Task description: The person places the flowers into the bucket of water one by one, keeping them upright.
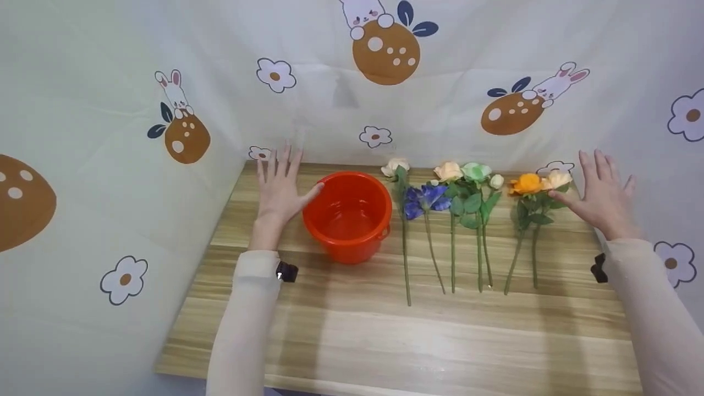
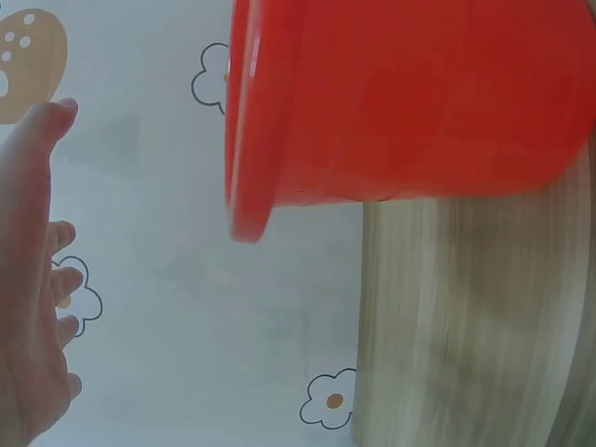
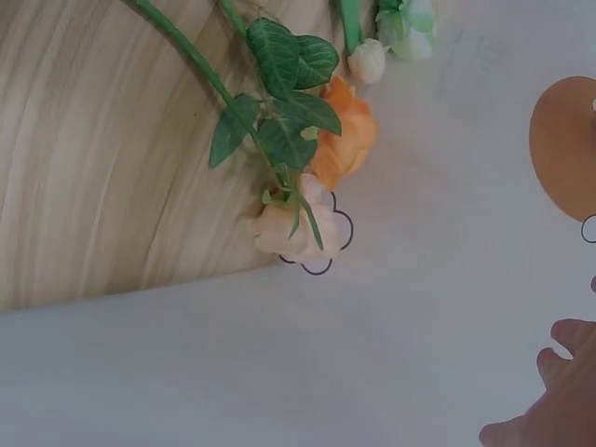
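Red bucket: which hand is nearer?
Left. The left hand is raised just left of the red bucket, its thumb overlapping the rim in the head view. The right hand is well to the right, past the row of flowers.

My sleeved forearms (image 1: pixel 242 324) stretch forward, well apart. My left hand (image 1: pixel 278 195) has its fingers (image 1: pixel 283 162) spread straight, thumb (image 1: pixel 311 196) angled inward; my right hand (image 1: pixel 605 206) looks likewise spread, though its wrist view crops too much to confirm each finger.
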### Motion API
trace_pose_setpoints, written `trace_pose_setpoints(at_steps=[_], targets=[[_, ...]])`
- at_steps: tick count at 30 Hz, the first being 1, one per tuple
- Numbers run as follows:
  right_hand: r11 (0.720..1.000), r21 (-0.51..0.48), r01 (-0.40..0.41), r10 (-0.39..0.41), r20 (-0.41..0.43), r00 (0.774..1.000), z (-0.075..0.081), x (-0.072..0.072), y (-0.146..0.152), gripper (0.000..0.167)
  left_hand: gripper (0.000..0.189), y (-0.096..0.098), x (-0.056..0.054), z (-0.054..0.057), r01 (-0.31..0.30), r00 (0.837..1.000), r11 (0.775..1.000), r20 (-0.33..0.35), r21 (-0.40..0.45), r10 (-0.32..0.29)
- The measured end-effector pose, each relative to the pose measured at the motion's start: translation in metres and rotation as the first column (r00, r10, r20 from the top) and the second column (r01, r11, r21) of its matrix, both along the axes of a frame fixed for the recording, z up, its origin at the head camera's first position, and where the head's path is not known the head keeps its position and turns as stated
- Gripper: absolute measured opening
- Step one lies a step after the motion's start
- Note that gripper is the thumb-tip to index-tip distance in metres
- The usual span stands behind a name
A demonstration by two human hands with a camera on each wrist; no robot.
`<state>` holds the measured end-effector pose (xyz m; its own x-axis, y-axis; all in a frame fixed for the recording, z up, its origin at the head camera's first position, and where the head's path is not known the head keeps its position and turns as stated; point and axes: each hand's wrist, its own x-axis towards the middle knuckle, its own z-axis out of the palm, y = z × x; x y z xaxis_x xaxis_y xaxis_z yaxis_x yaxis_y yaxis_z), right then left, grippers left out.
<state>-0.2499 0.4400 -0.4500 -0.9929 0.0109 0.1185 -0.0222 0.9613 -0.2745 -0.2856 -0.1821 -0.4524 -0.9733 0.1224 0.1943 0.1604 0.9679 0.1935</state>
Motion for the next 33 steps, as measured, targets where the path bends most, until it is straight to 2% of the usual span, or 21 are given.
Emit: trace_pose_setpoints(at_steps=[7,20,33], targets=[[1.0,-0.011,-0.003,0.003,0.005,1.0,-0.011,0.004,0.001,0.106,0.089,-0.001,0.007,-0.012,0.0,1.0,1.0,0.007,0.021,0.0],[1.0,-0.03,-0.002,0.004,0.054,0.999,-0.032,0.008,0.005,0.104,0.082,-0.001,0.019,-0.038,0.033,0.999,0.997,-0.031,0.073,-0.031],[0.997,-0.077,0.01,-0.005,0.064,0.998,-0.052,0.013,0.007,0.104,0.076,-0.005,0.03,-0.056,0.066,0.996,0.988,-0.066,0.138,-0.057]])
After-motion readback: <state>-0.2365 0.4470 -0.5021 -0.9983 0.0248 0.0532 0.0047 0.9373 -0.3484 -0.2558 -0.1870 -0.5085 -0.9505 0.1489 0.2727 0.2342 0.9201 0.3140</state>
